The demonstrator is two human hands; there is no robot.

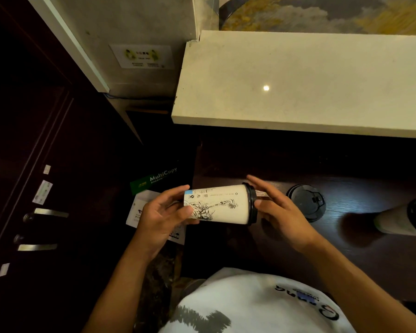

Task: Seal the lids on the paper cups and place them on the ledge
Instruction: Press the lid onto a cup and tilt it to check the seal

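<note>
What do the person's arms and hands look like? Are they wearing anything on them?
Both arms are bare, with no sleeves reaching the forearms. The left hand and right hand have no gloves, and no rings or watch show. The person wears a white T-shirt with dark brush-stroke print and lettering.

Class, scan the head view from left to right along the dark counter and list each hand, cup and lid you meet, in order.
Left hand → held cup lying sideways → its black lid → right hand → loose lid on the counter → second cup at the right edge.
</note>
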